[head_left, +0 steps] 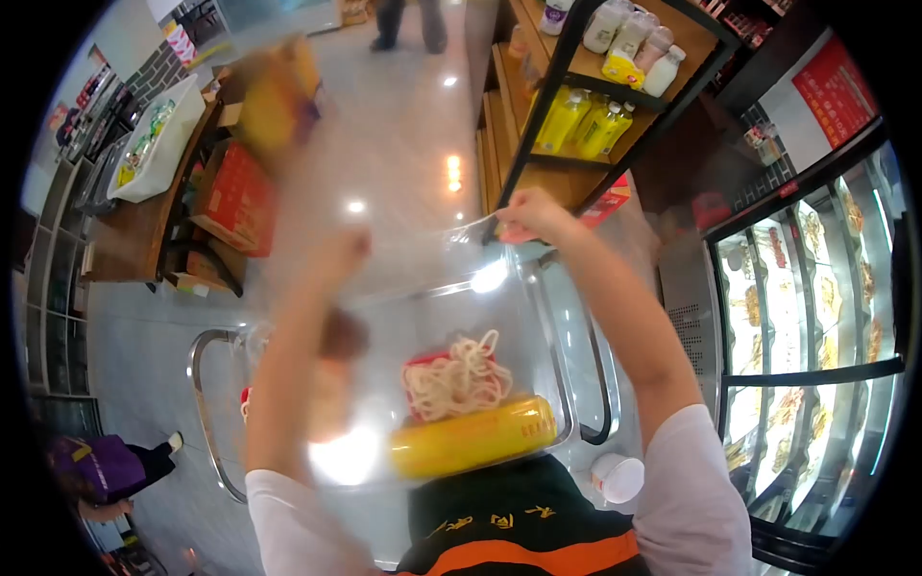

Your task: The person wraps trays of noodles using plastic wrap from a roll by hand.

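Note:
Both arms reach forward over a clear plastic container [567, 384] close to my body. Inside or beneath its clear surface show a tangle of cream-coloured loops [461, 380] on something red and a yellow cylindrical pack [475, 440]. My right hand [533, 216] is closed at the far right corner, pinching the end of a thin transparent film [451, 233]. The film stretches leftward toward my left hand [355, 248], which is smeared by motion, so its fingers cannot be made out.
A shelf rack with yellow bottles [584, 123] stands ahead right. Lit display case [802, 317] at right, white tub [618, 477] near my right elbow. Wooden table [144, 230] with a white bin [158, 139] and red box [237, 199] at left. People's legs [408, 24] ahead; another person [101, 468] lower left.

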